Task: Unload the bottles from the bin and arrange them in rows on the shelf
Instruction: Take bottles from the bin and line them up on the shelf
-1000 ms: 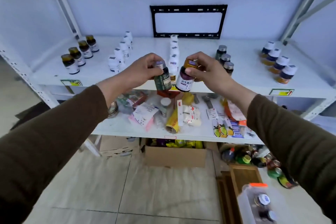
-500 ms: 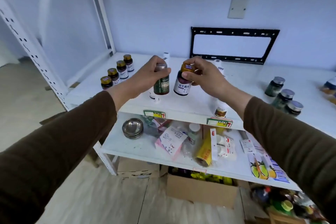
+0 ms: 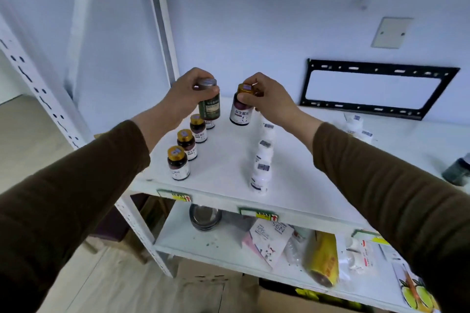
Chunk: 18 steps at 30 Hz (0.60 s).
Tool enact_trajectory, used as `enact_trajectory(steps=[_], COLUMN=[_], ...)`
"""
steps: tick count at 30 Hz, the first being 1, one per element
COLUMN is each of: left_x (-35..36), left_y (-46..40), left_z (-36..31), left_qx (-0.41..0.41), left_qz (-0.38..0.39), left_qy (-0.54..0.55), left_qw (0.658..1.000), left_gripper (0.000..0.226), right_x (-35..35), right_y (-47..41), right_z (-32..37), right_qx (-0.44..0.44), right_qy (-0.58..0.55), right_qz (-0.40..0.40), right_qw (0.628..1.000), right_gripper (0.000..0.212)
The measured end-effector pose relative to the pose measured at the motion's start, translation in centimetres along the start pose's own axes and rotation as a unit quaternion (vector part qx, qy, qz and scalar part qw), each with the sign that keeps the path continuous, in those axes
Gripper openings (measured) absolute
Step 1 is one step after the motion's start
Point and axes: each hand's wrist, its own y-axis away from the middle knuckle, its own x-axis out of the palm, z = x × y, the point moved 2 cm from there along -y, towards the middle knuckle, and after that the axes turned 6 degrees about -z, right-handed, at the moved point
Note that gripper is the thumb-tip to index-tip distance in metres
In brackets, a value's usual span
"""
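My left hand (image 3: 187, 93) grips a dark green bottle (image 3: 209, 108) by its silver cap, held above the far end of a row of gold-capped brown bottles (image 3: 187, 143) on the white top shelf (image 3: 223, 162). My right hand (image 3: 267, 98) holds a brown bottle with a gold cap and white label (image 3: 241, 112) by its cap, just right of the green one and above the shelf. A row of white bottles (image 3: 263, 157) stands below my right wrist. The bin is out of view.
A dark green bottle (image 3: 457, 170) stands at the right edge of the shelf, with white bottles (image 3: 357, 127) farther back. A black frame (image 3: 379, 89) leans on the wall. The lower shelf holds a steel bowl (image 3: 205, 216), a yellow roll (image 3: 321, 256) and packets. Shelf posts rise on the left.
My view and both hands have swung left, to the left end of the shelf. Both bottles now hang over the back of the gold-capped row, still in the same grips.
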Motion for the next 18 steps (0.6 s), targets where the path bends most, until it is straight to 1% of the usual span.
enact_trajectory(steps=[5, 9, 14, 18], left_x=[-3.2, -4.4, -4.2, -3.9], left_y=[-6.1, -10.6, -14.2, -16.0], left_z=[2.0, 4.1, 6.9, 9.0], left_qx=[0.035, 0.032, 0.016, 0.008], left_qz=[-0.01, -0.014, -0.007, 0.002], left_qy=[0.0, 0.004, -0.001, -0.016], left_qw=[0.999, 0.999, 1.0, 1.0], left_gripper=[0.033, 0.035, 0.037, 0.038], right_x=[4.3, 7.1, 10.1, 12.4], right_y=[-5.8, -9.9, -13.8, -16.1], right_z=[-1.8, -4.1, -6.9, -8.8], right_qx=[0.035, 0.076, 0.119, 0.144], right_qy=[0.042, 0.093, 0.135, 0.135], right_qz=[-0.044, -0.067, -0.067, -0.065], right_qw=[0.998, 0.991, 0.981, 0.978], right_gripper=[0.027, 0.03, 0.034, 0.035])
